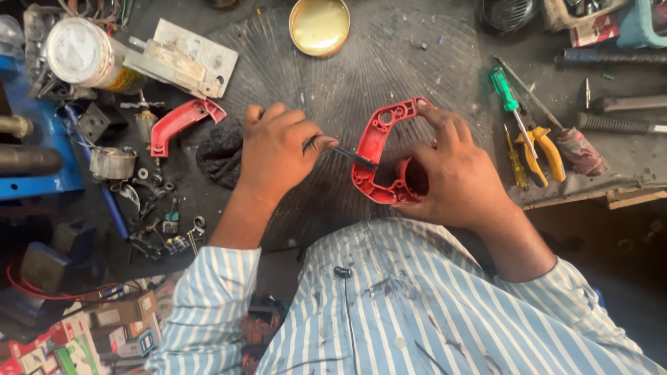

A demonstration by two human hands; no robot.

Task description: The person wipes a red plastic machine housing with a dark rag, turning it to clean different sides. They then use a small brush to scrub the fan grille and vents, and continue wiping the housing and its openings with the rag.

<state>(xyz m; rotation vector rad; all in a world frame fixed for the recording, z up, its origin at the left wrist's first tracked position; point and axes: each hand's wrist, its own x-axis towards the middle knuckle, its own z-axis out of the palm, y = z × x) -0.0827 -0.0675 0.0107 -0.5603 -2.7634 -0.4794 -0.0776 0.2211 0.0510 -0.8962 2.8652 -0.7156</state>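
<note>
My right hand grips a red plastic housing shell, holding it upright on its edge over the dark work mat. My left hand is closed on a thin dark tool, probably a small screwdriver. The tool's tip touches the inner rim of the red shell on its left side. A second red plastic housing part lies on the mat to the left of my left hand.
A gold round lid lies at the top. A green-handled screwdriver, yellow pliers and other tools lie at the right. A white-capped can, small metal parts and a dark cloth crowd the left side.
</note>
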